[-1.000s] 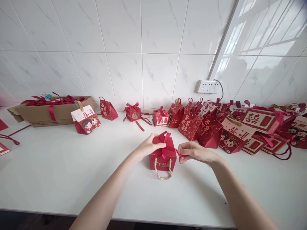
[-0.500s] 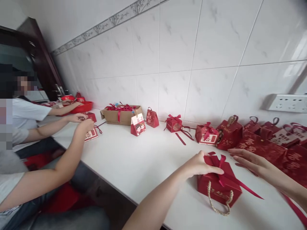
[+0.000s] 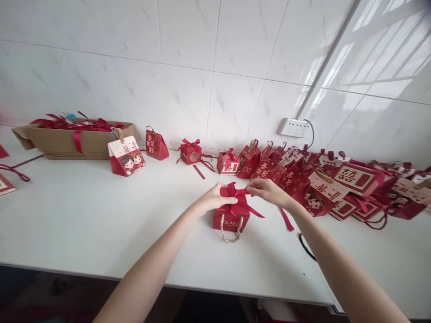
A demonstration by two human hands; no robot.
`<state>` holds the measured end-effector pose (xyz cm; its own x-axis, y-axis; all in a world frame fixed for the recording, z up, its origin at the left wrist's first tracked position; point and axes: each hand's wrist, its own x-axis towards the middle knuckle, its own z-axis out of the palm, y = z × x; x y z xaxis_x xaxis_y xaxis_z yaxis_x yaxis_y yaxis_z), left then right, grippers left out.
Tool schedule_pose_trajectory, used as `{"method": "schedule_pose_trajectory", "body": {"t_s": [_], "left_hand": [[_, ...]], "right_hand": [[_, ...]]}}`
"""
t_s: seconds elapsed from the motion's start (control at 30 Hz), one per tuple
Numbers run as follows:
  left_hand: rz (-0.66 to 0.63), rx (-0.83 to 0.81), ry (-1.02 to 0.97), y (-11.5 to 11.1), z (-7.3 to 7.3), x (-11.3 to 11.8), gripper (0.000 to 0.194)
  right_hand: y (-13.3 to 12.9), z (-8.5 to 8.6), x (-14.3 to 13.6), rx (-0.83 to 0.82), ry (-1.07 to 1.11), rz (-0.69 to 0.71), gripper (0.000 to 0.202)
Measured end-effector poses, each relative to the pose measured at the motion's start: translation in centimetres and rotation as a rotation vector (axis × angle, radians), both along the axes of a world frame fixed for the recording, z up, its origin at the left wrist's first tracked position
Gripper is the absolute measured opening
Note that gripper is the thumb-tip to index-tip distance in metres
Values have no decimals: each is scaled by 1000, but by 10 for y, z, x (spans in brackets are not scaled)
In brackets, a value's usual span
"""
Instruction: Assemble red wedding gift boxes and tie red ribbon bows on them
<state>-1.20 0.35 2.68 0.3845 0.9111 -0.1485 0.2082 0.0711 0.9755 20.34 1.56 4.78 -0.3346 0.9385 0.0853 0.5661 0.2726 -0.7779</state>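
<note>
A red gift box [image 3: 232, 220] with gold lettering and a twisted cream rope handle [image 3: 230, 240] stands on the white table. Across its top lies a tied red ribbon bow [image 3: 235, 202]. My left hand [image 3: 215, 197] grips the box's top from the left, its thumb pressed over the bow. At the bow's right side my right hand [image 3: 264, 190] pinches a ribbon loop or tail between thumb and fingers. One ribbon end trails off the box to the right, in front of that hand.
Many finished-looking red gift boxes [image 3: 353, 179] crowd the table's right side. Along the wall stand a small bow-topped box [image 3: 191, 152], a red triangular box [image 3: 156, 143], a box with cartoon faces [image 3: 127, 157] and a cardboard box [image 3: 81, 146] of ribbons. A power socket [image 3: 295, 128] is on the wall.
The view has swung right, and the co-workers are out of sight. My right hand, open and apart from the box before, has come to the bow and taken hold of its ribbon.
</note>
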Motion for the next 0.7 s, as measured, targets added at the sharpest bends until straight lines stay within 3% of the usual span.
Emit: {"method": "schedule_pose_trajectory", "body": {"t_s": [0.23,0.4,0.5,0.7], "left_hand": [[-31,-25,30,3,0,-2,55],[-49,-33,48,1,5,-3,51],[-45,-30,42,1,6,-3,51],[-33,-38,42,0,6,-3,53]], "right_hand": [[-16,-11,14,-307,222,44,25],[-21,-18,16,-324,249,-4,28],[-25,-20,14,-147,213,-36,28],[-35,-31,14,628,2,-108,17]]}}
